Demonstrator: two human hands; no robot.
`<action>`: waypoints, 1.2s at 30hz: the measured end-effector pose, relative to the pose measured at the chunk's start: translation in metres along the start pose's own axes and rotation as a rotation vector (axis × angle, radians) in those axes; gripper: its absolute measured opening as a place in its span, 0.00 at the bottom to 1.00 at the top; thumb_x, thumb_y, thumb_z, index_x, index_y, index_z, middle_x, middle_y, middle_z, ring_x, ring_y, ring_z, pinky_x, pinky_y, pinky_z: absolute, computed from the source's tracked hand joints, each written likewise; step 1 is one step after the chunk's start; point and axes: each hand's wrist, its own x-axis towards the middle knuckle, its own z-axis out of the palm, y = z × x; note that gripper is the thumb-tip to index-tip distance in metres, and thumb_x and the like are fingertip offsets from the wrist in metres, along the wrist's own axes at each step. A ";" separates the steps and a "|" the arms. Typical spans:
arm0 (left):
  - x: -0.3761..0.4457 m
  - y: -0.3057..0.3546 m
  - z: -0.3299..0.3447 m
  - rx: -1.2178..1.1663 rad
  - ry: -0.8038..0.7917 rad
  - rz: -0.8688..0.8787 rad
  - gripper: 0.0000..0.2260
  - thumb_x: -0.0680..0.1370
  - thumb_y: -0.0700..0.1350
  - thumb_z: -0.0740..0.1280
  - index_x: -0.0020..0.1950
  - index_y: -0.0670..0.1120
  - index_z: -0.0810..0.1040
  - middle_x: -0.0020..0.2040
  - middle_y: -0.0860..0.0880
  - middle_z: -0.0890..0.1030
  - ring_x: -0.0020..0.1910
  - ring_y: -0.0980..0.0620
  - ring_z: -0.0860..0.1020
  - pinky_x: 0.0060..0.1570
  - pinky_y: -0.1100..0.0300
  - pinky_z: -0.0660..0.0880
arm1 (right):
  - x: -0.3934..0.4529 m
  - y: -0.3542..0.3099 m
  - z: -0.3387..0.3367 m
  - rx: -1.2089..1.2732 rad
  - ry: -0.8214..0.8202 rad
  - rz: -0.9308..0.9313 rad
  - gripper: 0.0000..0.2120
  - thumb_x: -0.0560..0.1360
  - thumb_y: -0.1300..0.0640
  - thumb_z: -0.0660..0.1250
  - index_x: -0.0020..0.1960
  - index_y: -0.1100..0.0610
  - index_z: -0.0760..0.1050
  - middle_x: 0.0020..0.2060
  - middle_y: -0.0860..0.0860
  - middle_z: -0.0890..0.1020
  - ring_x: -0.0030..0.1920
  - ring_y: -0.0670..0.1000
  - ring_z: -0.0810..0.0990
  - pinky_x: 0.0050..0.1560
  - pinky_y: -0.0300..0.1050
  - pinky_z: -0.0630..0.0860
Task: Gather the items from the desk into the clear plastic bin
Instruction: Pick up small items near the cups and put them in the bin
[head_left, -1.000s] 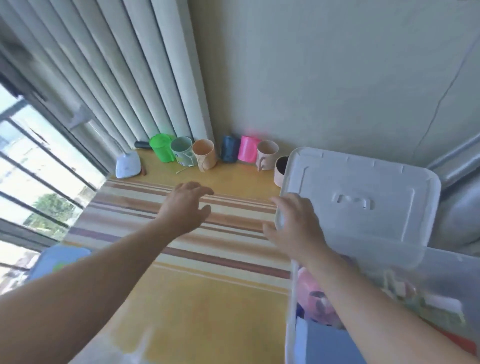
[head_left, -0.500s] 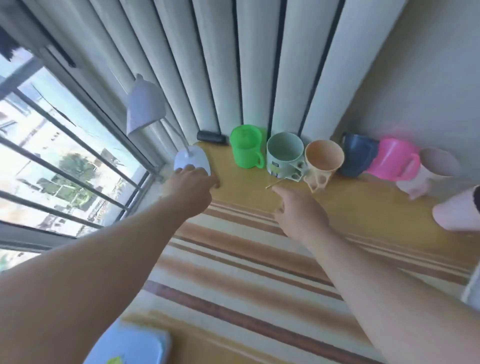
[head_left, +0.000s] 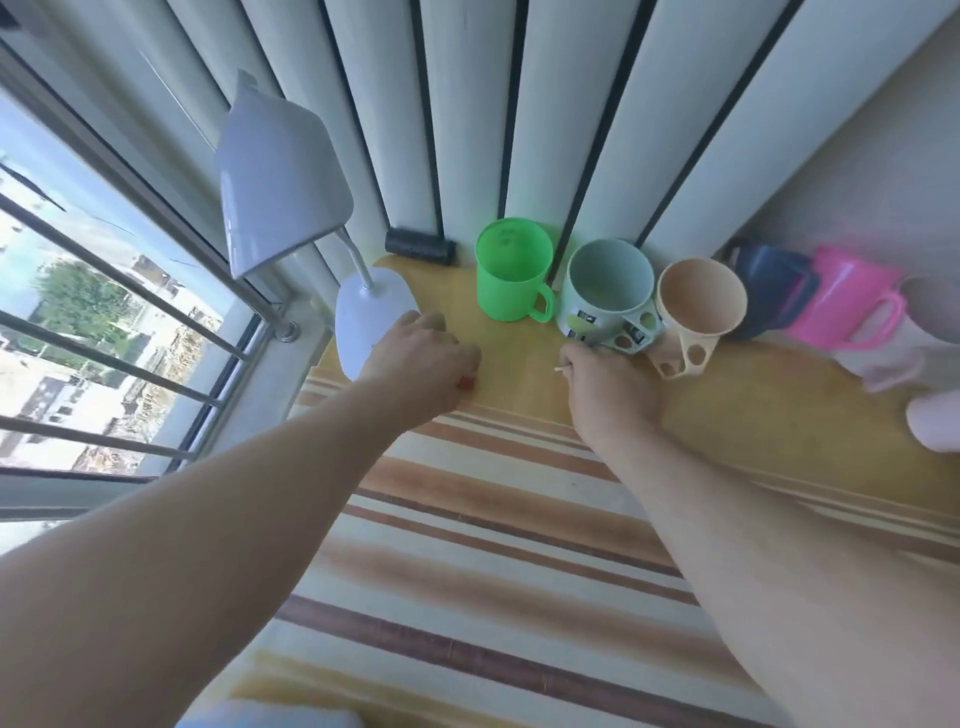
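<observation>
My left hand (head_left: 421, 364) rests on the yellow desk (head_left: 753, 421) beside the lamp base, fingers curled down over a small red item (head_left: 466, 383) that peeks out under them. My right hand (head_left: 608, 387) lies in front of the grey-green mug (head_left: 608, 291), fingertips pinched on a thin white-tipped stick (head_left: 560, 369). Along the back stand a green mug (head_left: 511, 270), a beige mug (head_left: 696, 306), a dark blue mug (head_left: 769, 291) and a pink mug (head_left: 847, 301). The clear bin is out of view.
A white desk lamp (head_left: 371, 317) stands at the desk's left corner by the window. A black block (head_left: 418, 247) lies against the vertical blinds. Pale pink mugs (head_left: 935, 423) sit at the far right. A striped mat (head_left: 493, 519) covers the near desk.
The view has swung left, away from the bin, and moved closer. Both hands have reached forward: the left onto the red item, the right onto the stick by the grey-green mug.
</observation>
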 end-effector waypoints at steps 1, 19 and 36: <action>-0.005 0.007 -0.002 -0.015 -0.026 0.036 0.09 0.74 0.49 0.68 0.55 0.55 0.78 0.44 0.54 0.82 0.52 0.48 0.75 0.53 0.54 0.71 | 0.000 0.000 -0.001 0.015 -0.043 0.013 0.08 0.77 0.62 0.67 0.50 0.49 0.78 0.44 0.51 0.81 0.43 0.57 0.78 0.36 0.46 0.63; -0.137 0.206 -0.061 -0.660 0.076 -0.094 0.08 0.73 0.48 0.72 0.50 0.60 0.84 0.42 0.60 0.83 0.42 0.60 0.80 0.45 0.58 0.80 | -0.220 0.114 -0.094 0.638 -0.198 -0.028 0.04 0.79 0.57 0.75 0.52 0.48 0.84 0.43 0.40 0.83 0.51 0.43 0.73 0.48 0.31 0.68; -0.172 0.714 -0.189 -0.629 0.062 0.456 0.11 0.76 0.54 0.65 0.54 0.57 0.85 0.44 0.59 0.84 0.44 0.59 0.80 0.47 0.59 0.77 | -0.589 0.521 -0.220 0.420 -0.198 0.249 0.12 0.75 0.43 0.77 0.38 0.46 0.80 0.43 0.42 0.75 0.46 0.39 0.72 0.46 0.42 0.69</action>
